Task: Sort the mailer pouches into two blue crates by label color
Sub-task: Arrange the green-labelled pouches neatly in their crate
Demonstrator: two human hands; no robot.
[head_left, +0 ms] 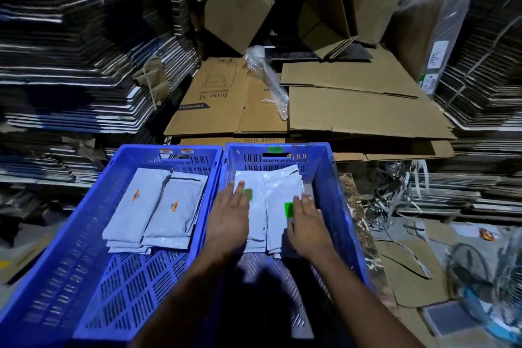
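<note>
Two blue crates sit side by side in the lower half of the frame, their inner walls touching down the middle. The left crate (84, 223) holds grey mailer pouches with orange labels (158, 206), stacked in two overlapping piles toward its far end, so the near half of its slotted floor is bare. The right crate (333, 192) holds the pouches with green labels (279, 192), also pushed toward the far wall, with a little gap between them and the crate's right wall.

Both hands are down inside the right crate. The left hand (228, 215) lies flat on the left green-label pile, fingers straight and spread, fingertips just beside a green label (248, 194). No grip there, just pressing. The right hand (308, 223) rests on the right pile near its right-hand edge, fingers mostly extended over the pouch next to another green label (289, 209); can't tell whether the thumb is tucked under the pouch edge.

Room to move is tight. Flattened cardboard sheets (353, 104) lie right behind the crates in the upper middle, and stacks of flat cartons (70, 65) wall in the left and right sides. Cardboard scraps and a fan (480, 277) litter the floor at lower right.
</note>
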